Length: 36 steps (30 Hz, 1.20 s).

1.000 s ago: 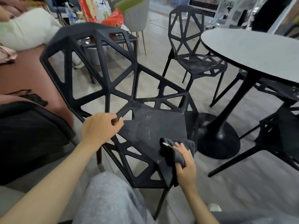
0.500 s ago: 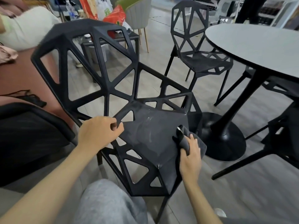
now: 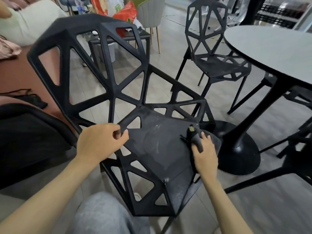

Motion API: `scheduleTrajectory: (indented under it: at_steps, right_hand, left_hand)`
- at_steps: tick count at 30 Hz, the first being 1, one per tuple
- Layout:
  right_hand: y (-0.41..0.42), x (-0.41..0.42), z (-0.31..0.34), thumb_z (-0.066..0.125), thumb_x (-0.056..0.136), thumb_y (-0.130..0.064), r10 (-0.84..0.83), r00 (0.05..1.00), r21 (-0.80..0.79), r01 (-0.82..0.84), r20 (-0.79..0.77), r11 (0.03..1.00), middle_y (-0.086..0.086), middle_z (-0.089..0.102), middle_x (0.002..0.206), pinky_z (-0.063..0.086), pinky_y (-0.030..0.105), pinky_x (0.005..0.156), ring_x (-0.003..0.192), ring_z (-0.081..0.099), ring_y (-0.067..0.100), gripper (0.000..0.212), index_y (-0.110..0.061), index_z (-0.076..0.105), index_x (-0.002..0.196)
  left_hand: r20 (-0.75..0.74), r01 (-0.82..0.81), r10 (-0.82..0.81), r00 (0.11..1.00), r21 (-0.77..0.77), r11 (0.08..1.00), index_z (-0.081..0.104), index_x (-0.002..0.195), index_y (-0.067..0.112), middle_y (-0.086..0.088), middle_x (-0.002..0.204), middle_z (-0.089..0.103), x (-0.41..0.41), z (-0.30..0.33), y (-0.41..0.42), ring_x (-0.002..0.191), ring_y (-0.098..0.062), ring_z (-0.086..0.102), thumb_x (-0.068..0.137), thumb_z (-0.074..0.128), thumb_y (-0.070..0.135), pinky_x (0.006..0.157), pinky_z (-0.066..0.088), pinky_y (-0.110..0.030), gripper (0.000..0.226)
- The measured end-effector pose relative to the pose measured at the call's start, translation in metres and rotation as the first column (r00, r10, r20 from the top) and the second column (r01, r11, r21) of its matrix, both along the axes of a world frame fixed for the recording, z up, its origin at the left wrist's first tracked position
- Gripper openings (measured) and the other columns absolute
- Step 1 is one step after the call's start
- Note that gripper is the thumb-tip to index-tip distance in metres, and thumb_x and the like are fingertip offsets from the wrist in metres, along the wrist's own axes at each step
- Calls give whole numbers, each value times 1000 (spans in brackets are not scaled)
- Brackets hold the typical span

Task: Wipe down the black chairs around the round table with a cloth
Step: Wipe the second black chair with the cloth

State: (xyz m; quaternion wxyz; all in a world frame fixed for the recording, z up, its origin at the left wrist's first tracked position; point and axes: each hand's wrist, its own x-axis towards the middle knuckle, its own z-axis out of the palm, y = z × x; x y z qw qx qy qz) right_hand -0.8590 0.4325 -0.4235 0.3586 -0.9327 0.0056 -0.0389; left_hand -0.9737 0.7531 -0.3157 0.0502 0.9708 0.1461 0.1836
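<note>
Front and centre, the nearest black chair [image 3: 118, 92] fills the view, its lattice back angled up to the left and its dusty, streaked seat spread out below, and that seat is where the action is. Off to the right stands the round table [image 3: 273, 49], grey top on a black pedestal base, with a second black chair [image 3: 217, 63] just behind it and parts of more dark chairs poking in at the right edge. Far left, a black bag [image 3: 25, 137] sits on a reddish bench. Down on the seat now: the left hand [image 3: 99, 142] grips the frame at the seat's left edge, thumb and curled fingers closed round a strut. The right hand [image 3: 205, 155] holds the grey cloth [image 3: 201, 139], pressing it flat-fingered against the seat's right side, with the cloth bunched up ahead of the fingertips.
</note>
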Motion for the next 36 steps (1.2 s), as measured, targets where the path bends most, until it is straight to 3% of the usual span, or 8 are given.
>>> scheduleTrajectory:
  at_steps: [4, 10, 15, 20, 24, 27, 31, 36]
  right_hand:
    - [-12, 18, 4, 54, 103, -23, 170, 986, -91, -169, -7, 981, 0, 39, 162, 12, 39, 128, 155, 22, 20, 55, -15, 42, 155]
    - [-9, 100, 7, 51, 101, -28, 179, 984, -204, -173, 12, 964, 5, 40, 161, 20, 51, 123, 149, 33, 32, 46, -20, 53, 146]
    - [0, 21, 5, 54, 96, -37, 332, 943, -335, -321, -25, 886, -1, 46, 158, 15, 43, 126, 152, 31, 22, 58, -19, 49, 151]
    - [21, -93, 11, 42, 92, -50, 604, 795, -319, -587, -51, 745, -24, 41, 156, 7, 24, 125, 151, 26, 1, 58, -35, 52, 147]
    - [14, -68, 9, 41, 93, -50, 698, 708, -383, -676, -102, 630, -24, 41, 156, 16, 26, 123, 149, 32, 2, 56, -37, 52, 147]
    - [15, 9, 5, 43, 91, -44, 679, 725, -492, -636, -116, 595, -10, 47, 157, 28, 37, 120, 148, 40, 16, 59, -30, 53, 147]
    - [19, 100, 7, 48, 101, -38, 531, 839, -564, -496, -117, 660, -4, 33, 166, 24, 43, 124, 153, 28, 20, 53, -27, 44, 152]
    - [47, 87, 6, 45, 102, -35, 362, 928, -548, -346, -83, 761, -1, 26, 169, 15, 44, 127, 156, 20, 22, 56, -22, 37, 156]
  left_hand:
    - [8, 25, -25, 1000, 20, 999, 54, 60, 26, 13, 54, 54, 0, 0, 0, 51, -7, 50, 91, 59, 58, 50, 31, -21, 46]
    - [-16, 5, -5, 1000, 1, 1000, 55, 61, 24, 10, 54, 55, 2, 1, 0, 54, -10, 51, 91, 53, 62, 51, 28, -23, 48]
    - [-10, -15, 14, 1000, -26, 1000, 57, 62, 23, 11, 55, 56, 2, 3, -2, 55, -10, 52, 91, 58, 59, 52, 30, -22, 46]
    - [-8, -5, 5, 1000, -24, 1000, 56, 62, 22, 8, 56, 58, 0, 4, -3, 56, -13, 54, 90, 58, 56, 51, 29, -22, 45]
    - [5, 8, -8, 1000, -3, 1000, 55, 62, 22, 7, 56, 58, 0, 1, -1, 57, -16, 55, 91, 55, 56, 51, 30, -23, 44]
    - [1, 22, -22, 1000, 8, 1000, 54, 62, 21, 6, 57, 59, 2, 0, 3, 55, -13, 53, 92, 52, 56, 50, 33, -22, 46]
    - [18, 24, -25, 1000, 18, 1000, 51, 59, 22, 7, 54, 56, 3, 0, 3, 53, -12, 51, 93, 55, 54, 50, 31, -23, 46]
    - [29, 4, -3, 1000, -36, 999, 54, 61, 20, 6, 56, 56, 5, 1, 4, 57, -14, 53, 92, 57, 52, 52, 34, -23, 44]
